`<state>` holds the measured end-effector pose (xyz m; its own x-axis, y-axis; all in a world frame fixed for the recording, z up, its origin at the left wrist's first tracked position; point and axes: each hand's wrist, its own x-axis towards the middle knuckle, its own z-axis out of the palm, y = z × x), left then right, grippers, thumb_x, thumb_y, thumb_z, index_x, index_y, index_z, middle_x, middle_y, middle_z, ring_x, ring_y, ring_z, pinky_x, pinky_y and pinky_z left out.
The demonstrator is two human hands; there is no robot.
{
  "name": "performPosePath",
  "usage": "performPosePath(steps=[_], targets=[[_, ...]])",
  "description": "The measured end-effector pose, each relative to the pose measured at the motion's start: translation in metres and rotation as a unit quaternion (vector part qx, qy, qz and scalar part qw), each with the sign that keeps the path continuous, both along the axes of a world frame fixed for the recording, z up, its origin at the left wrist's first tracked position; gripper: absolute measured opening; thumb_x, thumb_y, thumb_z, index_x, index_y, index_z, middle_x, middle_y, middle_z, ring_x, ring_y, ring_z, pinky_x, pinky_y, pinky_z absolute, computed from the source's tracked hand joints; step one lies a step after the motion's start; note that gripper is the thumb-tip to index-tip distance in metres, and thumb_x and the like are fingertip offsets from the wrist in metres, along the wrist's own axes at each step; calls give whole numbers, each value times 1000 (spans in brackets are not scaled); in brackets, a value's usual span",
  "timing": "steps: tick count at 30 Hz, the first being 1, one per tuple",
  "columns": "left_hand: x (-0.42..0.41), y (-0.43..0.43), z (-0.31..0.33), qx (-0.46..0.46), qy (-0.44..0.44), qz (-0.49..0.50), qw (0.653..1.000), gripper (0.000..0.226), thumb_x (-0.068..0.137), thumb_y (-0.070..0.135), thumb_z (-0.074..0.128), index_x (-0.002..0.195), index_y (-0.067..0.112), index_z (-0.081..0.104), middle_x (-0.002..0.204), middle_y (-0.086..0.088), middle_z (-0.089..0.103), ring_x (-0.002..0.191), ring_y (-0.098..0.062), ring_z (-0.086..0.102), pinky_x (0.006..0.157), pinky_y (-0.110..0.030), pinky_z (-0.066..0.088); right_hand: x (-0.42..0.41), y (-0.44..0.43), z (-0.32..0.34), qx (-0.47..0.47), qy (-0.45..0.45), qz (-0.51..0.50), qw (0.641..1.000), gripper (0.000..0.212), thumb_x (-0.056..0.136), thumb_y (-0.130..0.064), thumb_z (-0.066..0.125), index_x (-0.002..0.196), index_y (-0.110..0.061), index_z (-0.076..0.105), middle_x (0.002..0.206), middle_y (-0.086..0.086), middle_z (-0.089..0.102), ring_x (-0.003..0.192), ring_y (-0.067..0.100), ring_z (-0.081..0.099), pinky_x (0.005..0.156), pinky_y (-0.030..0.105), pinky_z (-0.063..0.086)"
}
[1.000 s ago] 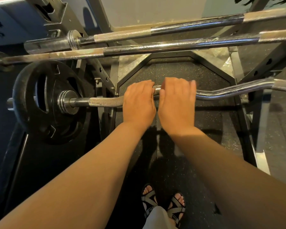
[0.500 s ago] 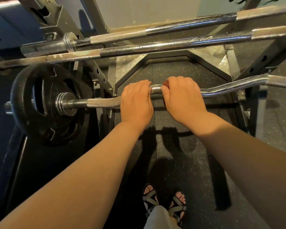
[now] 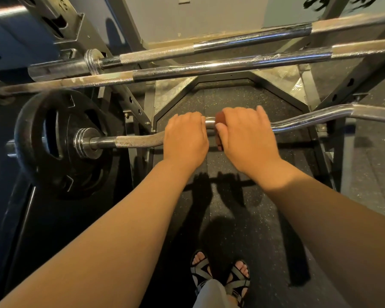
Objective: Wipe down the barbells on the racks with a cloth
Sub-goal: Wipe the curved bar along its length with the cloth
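A chrome curl bar lies across the rack in front of me, with a black weight plate on its left end. My left hand grips the bar near its middle. My right hand grips the bar just to the right of it, wrapped over a reddish-brown cloth that shows only as a small patch between the two hands. Two straight barbells, the upper barbell and the lower barbell, rest higher on the rack.
The dark steel rack upright stands to the right and another upright to the left. Speckled black rubber floor lies under the bar. My sandalled feet stand below. A pale wall is behind the rack.
My right hand has turned on the bar and shifted slightly right, exposing more of the reddish cloth. My left hand has kept its grip in the same place.
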<state>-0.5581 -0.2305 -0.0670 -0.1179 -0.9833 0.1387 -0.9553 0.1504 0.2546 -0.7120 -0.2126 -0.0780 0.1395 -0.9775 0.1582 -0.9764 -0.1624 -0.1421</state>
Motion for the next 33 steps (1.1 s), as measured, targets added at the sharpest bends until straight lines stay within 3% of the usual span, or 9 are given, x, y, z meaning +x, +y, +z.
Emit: performPosePath(steps=[4,9,12,15,18,21,25,30,33], targets=[[4,2,-4,-10,27,-4,1000,24,104,26,42,95,19,63,85,1,59,81,-20,53,78,-34,40,1,10,-2,-22,-9,-114,993,35,107,-39,32,114,-14,56,106,6,60,107,31,55,122,55,22],[2,4,-3,-35,31,-8,999,25,103,23,41,84,20,57,79,4,53,75,-17,47,76,-30,30,16,3,2,-10,-24,0,1000,39,106,-39,35,131,-15,52,118,5,58,111,28,52,112,47,34],[4,3,-5,-35,36,-7,999,24,104,25,41,92,20,62,82,5,54,77,-16,46,76,-29,29,-11,5,2,-21,-16,-24,999,32,107,-42,34,116,-21,56,103,-2,58,98,23,53,98,41,39],[4,3,-6,-38,41,-5,998,24,104,25,44,96,19,65,83,3,58,79,-17,49,76,-29,33,-7,15,0,-32,-34,-126,991,34,107,-41,32,112,-18,56,104,1,56,105,26,53,113,48,35],[1,4,-2,-24,42,3,999,26,102,26,40,88,22,60,80,5,54,77,-16,46,75,-32,36,20,9,-3,-18,-28,-102,994,38,107,-40,31,122,-15,56,114,6,58,113,29,51,117,51,29],[0,5,3,-1,56,-3,998,29,105,24,35,88,22,58,83,3,57,80,-19,49,85,-39,44,19,-1,0,-9,-35,-4,999,40,107,-40,35,130,-13,54,117,7,59,111,29,52,108,46,37],[17,5,4,26,133,-16,991,30,108,20,40,123,15,64,109,-4,66,103,-21,57,102,-44,45,-1,-1,3,-19,-42,-38,998,36,107,-40,32,109,-18,59,95,1,58,89,23,53,91,41,44],[18,6,-1,16,126,-23,992,22,100,8,43,96,16,63,80,9,52,83,-17,51,118,-48,32,31,-6,3,8,-40,-91,995,37,107,-36,32,115,-13,61,107,7,63,105,30,56,116,52,32],[16,5,-5,9,117,-27,993,27,99,9,42,114,10,65,88,10,53,96,-21,60,126,-44,20,43,-7,3,11,-59,-26,998,36,108,-33,37,128,-12,56,120,9,61,118,32,53,119,52,26]])
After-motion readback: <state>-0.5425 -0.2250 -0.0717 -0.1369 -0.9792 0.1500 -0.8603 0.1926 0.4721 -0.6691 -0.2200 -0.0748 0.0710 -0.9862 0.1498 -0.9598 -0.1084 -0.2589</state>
